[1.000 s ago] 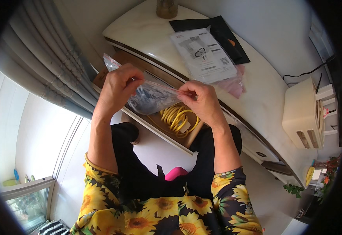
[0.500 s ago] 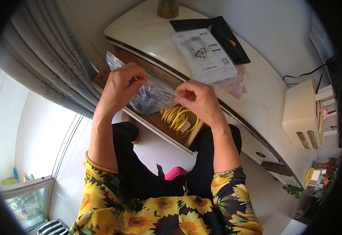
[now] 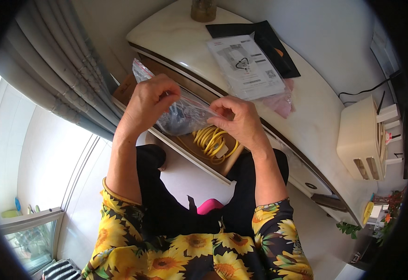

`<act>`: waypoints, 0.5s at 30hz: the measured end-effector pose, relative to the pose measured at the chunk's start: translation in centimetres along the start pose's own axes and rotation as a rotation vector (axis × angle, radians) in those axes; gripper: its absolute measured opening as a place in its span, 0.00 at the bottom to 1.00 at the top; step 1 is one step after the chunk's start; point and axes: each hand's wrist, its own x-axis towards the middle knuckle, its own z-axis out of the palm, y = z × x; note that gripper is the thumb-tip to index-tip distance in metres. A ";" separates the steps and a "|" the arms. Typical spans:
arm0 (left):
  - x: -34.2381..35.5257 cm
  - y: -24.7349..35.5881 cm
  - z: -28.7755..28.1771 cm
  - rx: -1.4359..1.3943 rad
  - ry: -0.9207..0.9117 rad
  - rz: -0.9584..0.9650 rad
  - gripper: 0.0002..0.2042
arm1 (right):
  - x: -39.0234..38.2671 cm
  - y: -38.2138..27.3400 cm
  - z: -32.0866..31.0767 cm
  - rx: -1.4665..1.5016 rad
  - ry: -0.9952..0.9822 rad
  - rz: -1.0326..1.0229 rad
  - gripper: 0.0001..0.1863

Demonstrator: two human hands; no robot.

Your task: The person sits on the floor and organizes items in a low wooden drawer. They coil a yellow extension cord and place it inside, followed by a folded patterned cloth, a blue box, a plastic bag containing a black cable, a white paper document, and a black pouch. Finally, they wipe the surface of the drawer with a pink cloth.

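A clear zip bag [image 3: 184, 118] with a reddish seal line hangs between my two hands above an open drawer [image 3: 199, 164]. Something dark lies inside the bag, too blurred by the plastic to name. My left hand [image 3: 151, 100] pinches the bag's top edge, and one corner sticks up past the knuckles. At the other end of the seal, my right hand [image 3: 237, 116] is closed with thumb and fingers on the edge. Below the bag, a coiled yellow cable [image 3: 212, 142] rests in the drawer.
On the curved white cabinet top [image 3: 176, 32] lie a printed sheet in plastic [image 3: 246, 70], a black folder [image 3: 278, 51] and a pinkish plastic bag [image 3: 280, 100]. A jar [image 3: 203, 10] stands at the back. A cream box [image 3: 360, 140] is at right, a grey curtain [image 3: 56, 70] at left.
My left hand has shifted slightly right, toward my right hand, along the bag's edge. Both hands keep their hold on the bag.
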 end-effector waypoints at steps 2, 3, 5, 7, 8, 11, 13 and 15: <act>0.0 0.2 0.1 -0.010 -0.010 0.007 0.04 | 0.1 0.2 0.6 0.048 0.045 -0.046 0.06; 0.0 0.3 0.2 -0.004 -0.012 0.006 0.04 | 0.1 0.3 0.8 0.073 0.068 -0.069 0.07; 0.0 0.4 0.3 0.008 -0.017 0.005 0.04 | 0.2 0.4 0.8 0.037 0.068 -0.079 0.06; 0.1 0.5 0.3 0.006 -0.030 -0.004 0.03 | 0.3 0.5 0.8 0.018 0.063 -0.094 0.06; 0.1 0.5 0.3 0.006 -0.037 -0.008 0.03 | 0.3 0.6 0.8 0.016 0.057 -0.105 0.05; 0.1 0.4 0.4 -0.011 -0.036 -0.010 0.03 | 0.3 0.6 0.8 0.033 0.055 -0.119 0.05; 0.1 0.5 0.4 -0.003 -0.037 -0.002 0.03 | 0.2 0.4 0.7 0.035 0.041 -0.092 0.05; 0.1 0.4 0.4 0.007 -0.037 0.009 0.03 | 0.1 -0.1 0.3 0.022 0.012 -0.039 0.06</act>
